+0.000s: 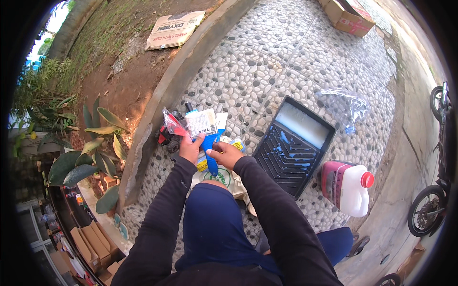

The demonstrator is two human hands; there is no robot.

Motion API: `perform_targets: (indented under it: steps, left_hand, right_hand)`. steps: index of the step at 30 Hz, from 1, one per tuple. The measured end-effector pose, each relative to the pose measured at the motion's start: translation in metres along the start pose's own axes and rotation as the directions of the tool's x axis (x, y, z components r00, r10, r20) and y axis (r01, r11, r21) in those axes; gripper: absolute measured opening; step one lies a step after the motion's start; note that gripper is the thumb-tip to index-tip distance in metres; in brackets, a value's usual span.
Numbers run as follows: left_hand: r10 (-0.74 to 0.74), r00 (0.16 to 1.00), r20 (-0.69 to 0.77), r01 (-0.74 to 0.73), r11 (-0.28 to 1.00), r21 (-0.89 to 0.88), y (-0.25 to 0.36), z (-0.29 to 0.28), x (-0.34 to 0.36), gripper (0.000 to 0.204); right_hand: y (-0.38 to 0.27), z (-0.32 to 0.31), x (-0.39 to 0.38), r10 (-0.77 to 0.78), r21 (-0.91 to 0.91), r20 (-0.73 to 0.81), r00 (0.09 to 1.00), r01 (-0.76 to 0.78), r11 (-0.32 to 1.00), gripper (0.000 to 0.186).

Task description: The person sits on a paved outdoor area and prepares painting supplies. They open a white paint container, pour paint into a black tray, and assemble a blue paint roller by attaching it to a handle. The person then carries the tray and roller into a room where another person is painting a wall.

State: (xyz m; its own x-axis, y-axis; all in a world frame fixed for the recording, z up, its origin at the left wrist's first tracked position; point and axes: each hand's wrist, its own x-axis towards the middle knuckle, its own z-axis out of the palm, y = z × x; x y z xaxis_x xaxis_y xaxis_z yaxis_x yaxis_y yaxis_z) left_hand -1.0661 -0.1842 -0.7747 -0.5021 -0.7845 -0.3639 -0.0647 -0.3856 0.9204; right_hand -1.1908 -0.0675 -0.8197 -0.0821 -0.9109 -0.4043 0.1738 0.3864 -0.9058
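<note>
Before my knee I hold a paintbrush with a broad blue handle and a white label card round its head. My left hand is closed on its left edge, just below the card. From the right, my right hand pinches the handle with thumb and bent fingers. A second blue-handled piece with a white card shows behind it. Close by my left hand are a red thing in clear plastic and a red and black object with wheels. Yellow and blue packaging lies partly under my right hand.
A black paint tray with whitish liquid and blue smears lies on the pebbled floor to the right. Beyond it are a crumpled clear bottle and a white jug with a red cap. A low concrete curb runs along the left.
</note>
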Motion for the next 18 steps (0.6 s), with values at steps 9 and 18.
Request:
perform_targets:
  steps: [9,18]
  left_hand:
    - [0.150,0.912,-0.381,0.240,0.556,0.796,-0.043,-0.112,0.003,0.053]
    - [0.029,0.995,0.096,-0.096,-0.009,0.995,-0.092,-0.066,-0.072,0.064]
  right_hand:
    - [0.064,0.003,-0.098,0.323,0.135,-0.231,0.918,-0.298,0.945,0.045]
    - [0.077,-0.018,-0.149,0.430,0.221,-0.245,0.869,-0.381,0.898,0.044]
